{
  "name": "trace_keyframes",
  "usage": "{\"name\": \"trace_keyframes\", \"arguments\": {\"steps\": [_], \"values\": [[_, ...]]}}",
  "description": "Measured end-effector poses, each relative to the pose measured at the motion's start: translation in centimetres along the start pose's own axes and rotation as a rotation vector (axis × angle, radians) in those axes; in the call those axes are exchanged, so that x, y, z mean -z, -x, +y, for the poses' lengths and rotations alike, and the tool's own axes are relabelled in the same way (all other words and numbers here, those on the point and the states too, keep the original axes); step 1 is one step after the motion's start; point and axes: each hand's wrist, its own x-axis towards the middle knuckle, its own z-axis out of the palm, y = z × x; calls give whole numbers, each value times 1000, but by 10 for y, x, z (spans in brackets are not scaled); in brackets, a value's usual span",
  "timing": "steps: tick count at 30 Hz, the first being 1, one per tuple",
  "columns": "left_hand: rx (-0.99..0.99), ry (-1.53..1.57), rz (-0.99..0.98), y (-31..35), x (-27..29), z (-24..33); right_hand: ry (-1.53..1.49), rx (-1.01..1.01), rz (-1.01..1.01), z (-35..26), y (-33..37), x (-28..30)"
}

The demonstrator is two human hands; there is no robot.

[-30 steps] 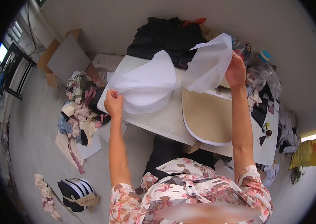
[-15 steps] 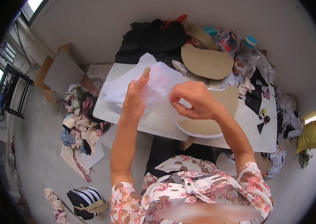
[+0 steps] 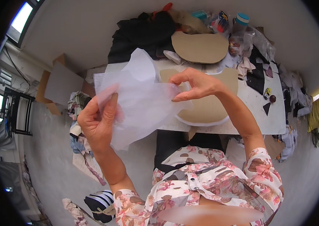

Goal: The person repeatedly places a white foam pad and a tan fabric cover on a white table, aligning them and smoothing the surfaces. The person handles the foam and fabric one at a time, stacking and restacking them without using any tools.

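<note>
Between my hands a thin, see-through white fabric sheet [image 3: 144, 105] is stretched above the table's front left part. My left hand [image 3: 101, 116] pinches its left side between thumb and fingers, and the fingers show faintly through the cloth. At the right edge, my right hand [image 3: 195, 86] pinches the sheet between thumb and forefinger. Behind it rises another white piece [image 3: 143, 64], whose lower part is hidden. Just under my right hand lies a tan cardboard shape [image 3: 208, 107] with a rounded, white-edged front, on the white table [image 3: 255, 118].
A second tan cardboard shape [image 3: 201, 47] rests at the back of the table beside a heap of black fabric [image 3: 144, 37]. Plastic bags [image 3: 242, 43] and a blue-lidded jar [image 3: 241, 20] stand behind. Fabric scraps [image 3: 78, 132] are piled on the floor at left.
My left hand has moved left and down and now pinches the sheet. The white sheet has been drawn out and spread between both hands. The view has shifted slightly.
</note>
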Motion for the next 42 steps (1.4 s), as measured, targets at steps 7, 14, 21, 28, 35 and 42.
{"name": "trace_keyframes", "arguments": {"steps": [7, 14, 21, 28, 35, 42], "values": [[155, 249, 119, 23, -3, -17, 3, -185, 174, -9, 91, 11], [404, 481, 86, 16, -54, -56, -251, -235, 613, -23, 159, 28], [501, 451, -14, 17, -122, -117, -293, -311, 890, 17, 174, 32], [576, 184, -42, 20, -140, -166, -188, -471, 931, 68, 183, 37], [462, -226, -35, 16, -150, -175, 185, -480, 954, 86, 182, 33], [429, -282, -51, 16, -151, -189, 346, -568, 980, 84, 178, 30]]}}
